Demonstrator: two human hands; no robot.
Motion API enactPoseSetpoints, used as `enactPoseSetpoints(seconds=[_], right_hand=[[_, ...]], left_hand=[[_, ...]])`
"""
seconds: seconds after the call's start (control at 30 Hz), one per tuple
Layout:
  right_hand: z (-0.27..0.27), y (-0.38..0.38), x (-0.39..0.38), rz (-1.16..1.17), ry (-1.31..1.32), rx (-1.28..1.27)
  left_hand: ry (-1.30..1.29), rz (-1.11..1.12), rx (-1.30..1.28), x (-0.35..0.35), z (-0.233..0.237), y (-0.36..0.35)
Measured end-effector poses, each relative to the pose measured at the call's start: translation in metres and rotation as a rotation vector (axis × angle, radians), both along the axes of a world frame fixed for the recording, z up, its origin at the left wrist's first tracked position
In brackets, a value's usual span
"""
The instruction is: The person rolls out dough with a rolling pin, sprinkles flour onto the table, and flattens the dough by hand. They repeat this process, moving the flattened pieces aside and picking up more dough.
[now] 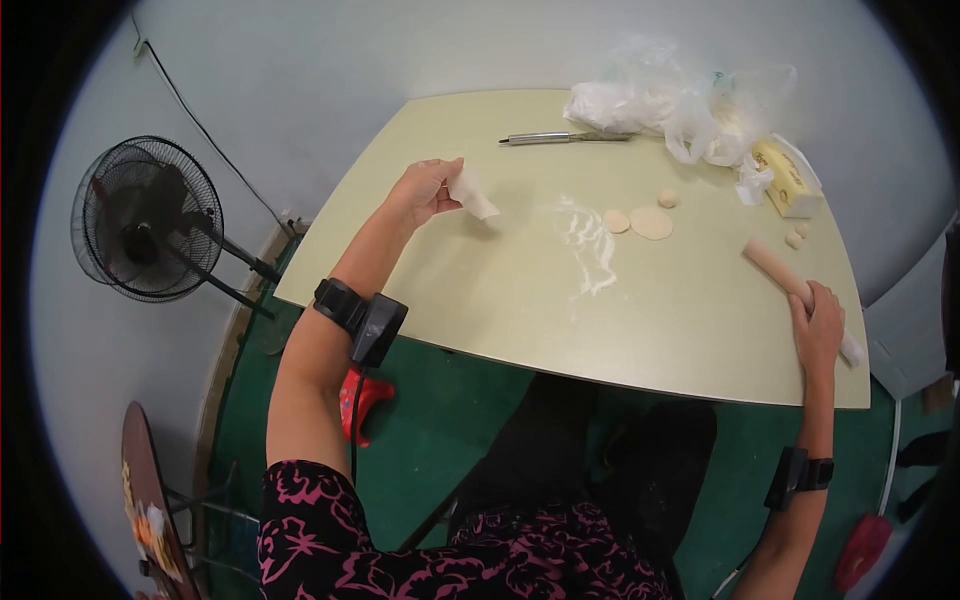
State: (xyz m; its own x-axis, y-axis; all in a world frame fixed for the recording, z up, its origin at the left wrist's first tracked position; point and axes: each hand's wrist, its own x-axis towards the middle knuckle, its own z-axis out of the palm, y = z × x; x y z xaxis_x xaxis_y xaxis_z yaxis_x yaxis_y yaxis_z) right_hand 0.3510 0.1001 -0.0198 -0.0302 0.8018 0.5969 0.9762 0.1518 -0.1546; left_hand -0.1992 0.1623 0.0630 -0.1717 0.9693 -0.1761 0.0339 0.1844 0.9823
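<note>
Tan rolling pin (778,271), far end leftward.

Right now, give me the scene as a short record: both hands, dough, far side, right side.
Left hand: pinching a thin pale sheet
Right hand: holding the rolling pin
Dough: two flat rounds and a ball, right of white powder
Far side: silver-handled tool, plastic bags
Right side: yellow packet, two small pieces nearby

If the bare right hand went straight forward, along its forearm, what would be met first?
The right hand, with its pale, cylindrical wooden rolling pin, would probably meet the small, round, pale dough pieces first, though it might pass beside them.
</note>
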Motion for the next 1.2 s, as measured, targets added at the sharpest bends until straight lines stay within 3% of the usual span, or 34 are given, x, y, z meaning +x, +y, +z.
enactPoseSetpoints(seconds=[0.13, 0.23, 0.33, 0.4, 0.5, 0.6, 0.7, 0.8, 0.93, 1.07, 1.2], right_hand=[[-0.004, 0.002, 0.003, 0.000, -0.014, 0.010], [-0.001, 0.000, 0.000, 0.005, -0.006, 0.008], [0.001, 0.000, -0.001, -0.008, 0.009, -0.012], [0.001, -0.001, 0.000, -0.005, 0.014, -0.002], [-0.001, 0.002, 0.002, -0.008, 0.007, 0.014], [-0.007, 0.008, -0.002, 0.020, 0.002, 0.027], [-0.010, 0.008, 0.005, 0.007, -0.009, 0.038], [-0.007, 0.005, 0.004, 0.007, 0.000, 0.086], [0.004, -0.001, -0.004, 0.026, 0.000, 0.114], [0.005, -0.001, -0.002, 0.016, 0.017, 0.075], [0.001, 0.001, 0.002, 0.007, 0.020, 0.086]], left_hand=[[-0.177, 0.061, 0.012, -0.009, 0.001, 0.017], [-0.105, 0.063, 0.171, -0.037, 0.009, 0.031], [0.311, 0.230, 0.083, -0.105, -0.012, 0.036], [0.457, 0.478, -0.037, -0.145, -0.034, 0.023], [0.665, 0.614, 0.030, -0.170, -0.045, 0.006], [0.964, 0.362, 0.167, -0.149, -0.045, 0.000], [1.027, 0.107, 0.113, -0.061, -0.018, 0.004], [1.135, -0.125, 0.490, 0.017, -0.029, 0.031], [1.166, -0.614, 0.548, 0.134, -0.030, 0.033], [1.496, -0.707, 0.408, 0.192, -0.031, 0.034], [1.371, -0.668, 0.300, 0.187, -0.026, 0.041]])
